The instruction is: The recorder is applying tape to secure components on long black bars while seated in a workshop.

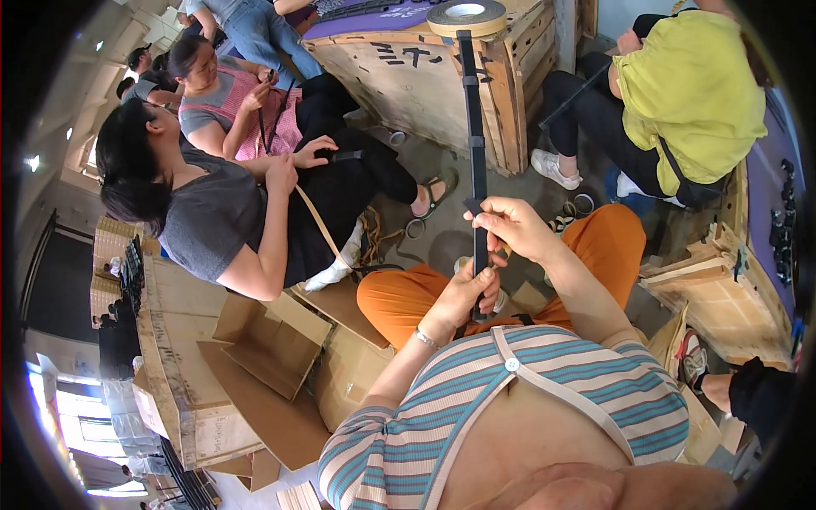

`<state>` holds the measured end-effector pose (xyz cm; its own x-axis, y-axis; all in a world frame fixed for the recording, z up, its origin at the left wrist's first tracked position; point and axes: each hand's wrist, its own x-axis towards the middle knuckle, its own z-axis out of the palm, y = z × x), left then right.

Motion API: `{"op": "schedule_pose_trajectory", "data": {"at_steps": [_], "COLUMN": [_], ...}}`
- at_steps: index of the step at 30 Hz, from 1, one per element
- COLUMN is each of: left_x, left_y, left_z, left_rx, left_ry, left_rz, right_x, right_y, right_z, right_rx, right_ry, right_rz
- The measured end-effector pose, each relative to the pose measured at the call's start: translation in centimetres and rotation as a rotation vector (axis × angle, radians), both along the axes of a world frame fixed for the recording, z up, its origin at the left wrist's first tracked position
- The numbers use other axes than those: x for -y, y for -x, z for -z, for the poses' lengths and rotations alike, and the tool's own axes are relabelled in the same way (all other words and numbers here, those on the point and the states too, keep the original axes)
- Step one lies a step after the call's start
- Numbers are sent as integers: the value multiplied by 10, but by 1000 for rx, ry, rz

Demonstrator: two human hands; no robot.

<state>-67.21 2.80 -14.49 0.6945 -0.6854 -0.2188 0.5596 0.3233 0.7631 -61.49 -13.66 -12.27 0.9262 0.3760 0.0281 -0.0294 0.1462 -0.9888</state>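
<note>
A long, narrow black bar [473, 110] stands nearly upright before me, with short dark bands across it at intervals. My left hand [466, 291], a bracelet at its wrist, is closed around the lower end of the bar. Higher up, my right hand [515, 228] pinches the bar between thumb and fingers. Right at those fingertips a small dark flap [473, 206], like a piece of tape, sticks out from the bar's side. Beyond the bar's top end, a wide roll of tape [467, 17] lies on the corner of a wooden crate [416, 85].
Two seated people [208, 183] work at the left, one holding a tan strip [316, 212]. At the right sits a person in a yellow top [693, 93], near another wooden crate [722, 293]. Open cardboard boxes [276, 348] stand at my left. Tape rings [583, 203] lie on the floor.
</note>
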Motion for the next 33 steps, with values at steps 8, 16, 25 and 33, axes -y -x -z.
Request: {"op": "schedule_pose_trajectory", "data": {"at_steps": [8, 16, 25, 33], "left_x": [11, 8, -10, -17], "left_y": [-25, -49, -52, -49], "left_z": [4, -2, -18, -35], "left_rx": [55, 129, 318, 325], "left_ry": [5, -96, -28, -12], "left_rz": [-207, -326, -401, -361], "right_x": [8, 9, 24, -1], "right_y": [-43, -79, -29, -20], "right_z": [-5, -14, -30, -34], "right_rx": [81, 36, 70, 205], "right_ry": [9, -64, 100, 161], "right_rz": [59, 80, 59, 56]}}
